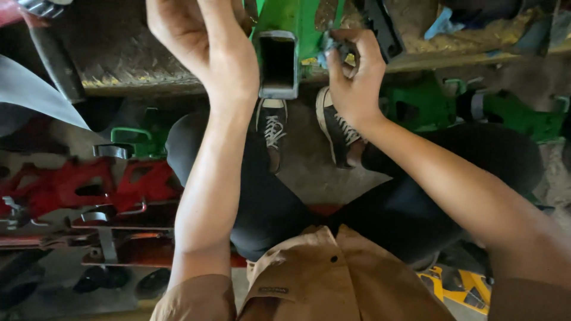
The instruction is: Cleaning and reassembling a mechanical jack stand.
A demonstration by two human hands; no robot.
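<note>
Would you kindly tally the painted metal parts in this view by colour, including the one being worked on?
Green: 3 (the green bracket between the left hand and right hand, the green part at right, the green part at left)
Red: 1 cluster, the red parts; single pieces cannot be told apart
Yellow: 1, the yellow part
Total: 5

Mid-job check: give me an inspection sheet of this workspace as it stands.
Surface: worn, dirty workbench edge.
Job's things: green metal part with an open square tube end; small dark piece.
Clutter: red metal parts lower left, green parts right, yellow part.
Grippers: left hand on the green part; right hand pinches the small piece beside it.
Cables: nothing seen.
Surroundings: concrete floor, the person's dark shoes.
</note>
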